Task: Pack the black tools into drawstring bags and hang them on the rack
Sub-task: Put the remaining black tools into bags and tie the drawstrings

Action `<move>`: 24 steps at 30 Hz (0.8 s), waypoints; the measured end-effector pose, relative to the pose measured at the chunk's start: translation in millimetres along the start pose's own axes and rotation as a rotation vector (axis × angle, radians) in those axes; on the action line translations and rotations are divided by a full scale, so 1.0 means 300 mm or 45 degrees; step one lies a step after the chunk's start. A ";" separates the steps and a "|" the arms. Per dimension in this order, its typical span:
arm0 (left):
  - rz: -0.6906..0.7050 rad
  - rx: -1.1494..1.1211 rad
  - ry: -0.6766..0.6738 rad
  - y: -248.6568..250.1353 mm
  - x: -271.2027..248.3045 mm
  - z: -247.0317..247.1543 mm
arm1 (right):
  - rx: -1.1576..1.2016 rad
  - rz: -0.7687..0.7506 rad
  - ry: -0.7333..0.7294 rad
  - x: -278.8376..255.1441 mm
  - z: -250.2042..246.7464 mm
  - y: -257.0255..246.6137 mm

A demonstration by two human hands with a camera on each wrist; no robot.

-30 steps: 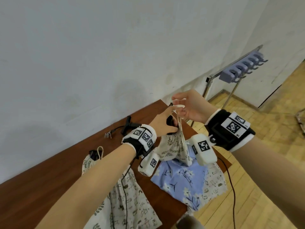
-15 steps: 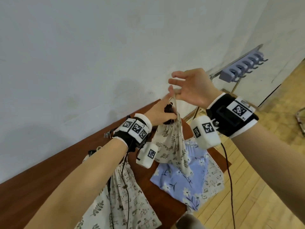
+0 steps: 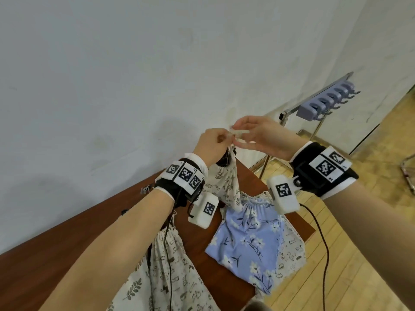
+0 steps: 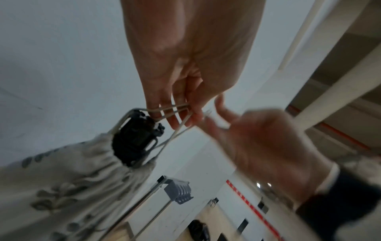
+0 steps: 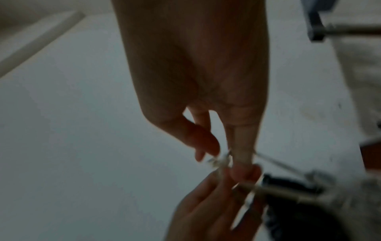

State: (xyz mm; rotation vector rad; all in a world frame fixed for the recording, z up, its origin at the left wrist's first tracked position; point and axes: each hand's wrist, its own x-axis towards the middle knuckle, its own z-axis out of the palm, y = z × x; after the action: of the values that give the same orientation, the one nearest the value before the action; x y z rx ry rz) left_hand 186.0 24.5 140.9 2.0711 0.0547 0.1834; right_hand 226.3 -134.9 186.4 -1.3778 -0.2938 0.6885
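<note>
Both our hands pinch the cord (image 3: 231, 151) above the bag (image 3: 224, 187), left hand (image 3: 212, 143) and right hand (image 3: 265, 136) together, over the table's (image 3: 56, 248) far edge. The tool (image 4: 134, 138) pokes from the bag's mouth; slack cord could let it fall before we reach the rack (image 3: 325, 102).

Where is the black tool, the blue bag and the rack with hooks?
black tool (image 4: 132, 140): left wrist view, its body sticking out of the bag mouth.
blue bag (image 3: 249, 236): head view, middle of the flowered cloth.
rack (image 3: 323, 102): head view, purple hook block.
</note>
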 end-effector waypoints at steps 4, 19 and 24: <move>-0.217 -0.638 0.085 0.033 0.001 -0.062 | -0.835 0.013 0.275 -0.001 -0.076 0.070; -0.496 -1.527 0.104 -0.008 -0.036 -0.233 | -0.239 0.148 -0.075 -0.033 0.211 0.547; -0.656 -1.293 0.299 -0.313 -0.089 -0.328 | -0.269 0.493 -0.151 -0.006 0.299 0.667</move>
State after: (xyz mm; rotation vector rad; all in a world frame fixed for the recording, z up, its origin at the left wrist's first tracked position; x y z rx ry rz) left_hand 148.2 152.3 102.8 0.9705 0.5215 0.0978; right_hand 118.7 -57.0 12.0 -1.6184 -0.1978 1.0864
